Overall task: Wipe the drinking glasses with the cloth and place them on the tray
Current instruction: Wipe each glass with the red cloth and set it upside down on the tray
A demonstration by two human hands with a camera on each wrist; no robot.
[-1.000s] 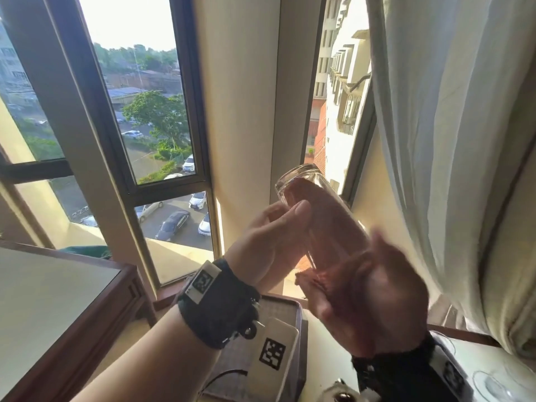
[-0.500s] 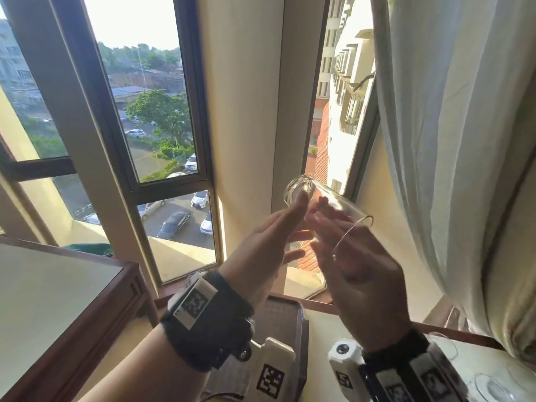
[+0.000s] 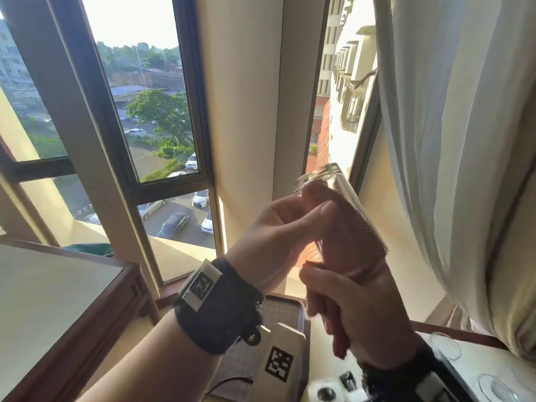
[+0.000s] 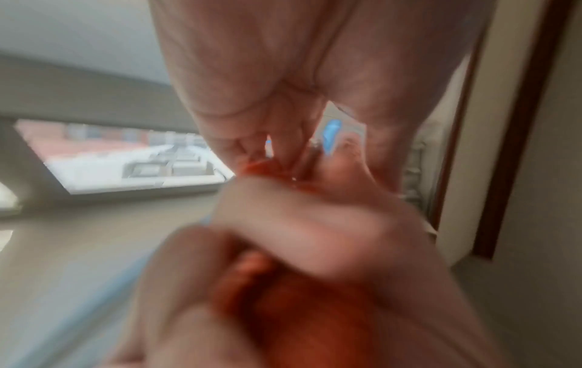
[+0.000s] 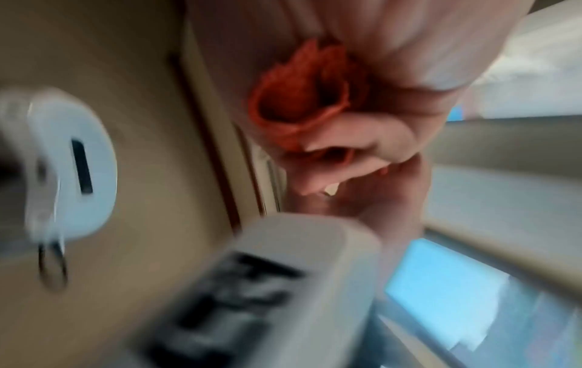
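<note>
2 hands share this glass (image 3: pixel 339 210): my left hand (image 3: pixel 278 236) curls round its base, tilted up above the tray (image 3: pixel 285 310), while my right hand (image 3: pixel 359 311) grips the orange cloth (image 3: pixel 352 242) stuffed inside. Twisting too hard could wrench the glass free.

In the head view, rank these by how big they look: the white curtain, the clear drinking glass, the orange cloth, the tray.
1. White curtain, by far.
2. Clear drinking glass and orange cloth stuffed inside it: alike, unranked.
3. Patterned dark-rimmed tray: mostly hidden by the wrists, so unsure.
</note>
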